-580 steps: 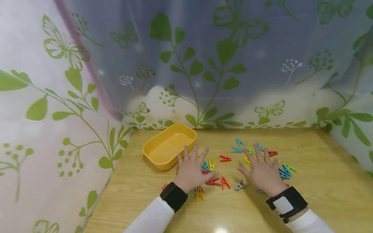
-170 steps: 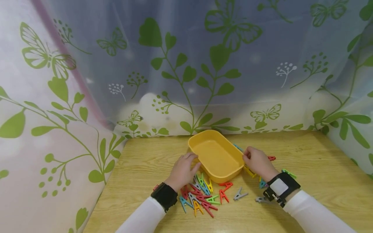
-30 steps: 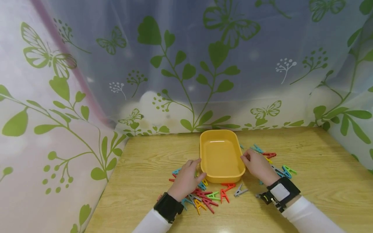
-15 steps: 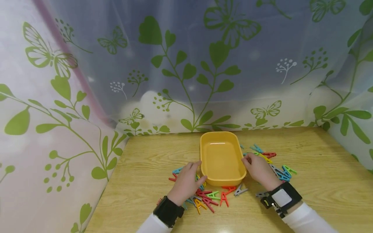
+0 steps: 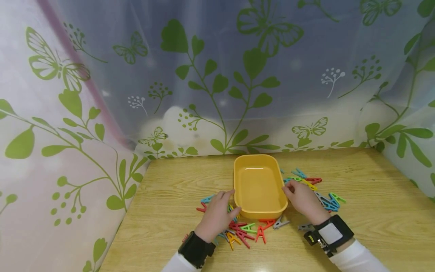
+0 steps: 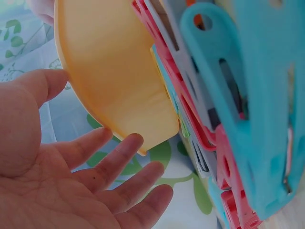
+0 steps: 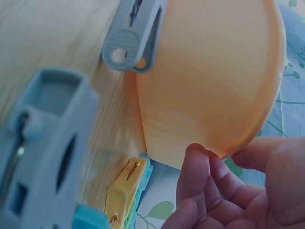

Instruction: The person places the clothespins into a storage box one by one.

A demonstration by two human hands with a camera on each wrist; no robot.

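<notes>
A yellow plastic basin (image 5: 259,185) stands upright on the table between two spreads of clothespins, with nothing inside it. My left hand (image 5: 217,217) touches its left side near the front corner, thumb and fingertips at the rim and the other fingers loosely spread in the left wrist view. At the right side, my right hand (image 5: 304,200) pinches the rim between thumb and curled fingers, as the right wrist view shows. A red clothespin (image 5: 260,234) and a grey clothespin (image 5: 280,223) lie right by the basin's front wall. Several clothespins are partly hidden under my left hand.
Red, green, orange and blue clothespins lie front left, among them an orange clothespin (image 5: 233,240). Further ones lie to the right, including a green clothespin (image 5: 337,198) and a dark red clothespin (image 5: 314,180). A leaf-patterned curtain (image 5: 217,83) borders the wooden table (image 5: 380,211).
From the far left, the basin has come between the clothespins and turned straight. Over the last second it slid slightly towards me with both hands, nudging red clothespins at its front.
</notes>
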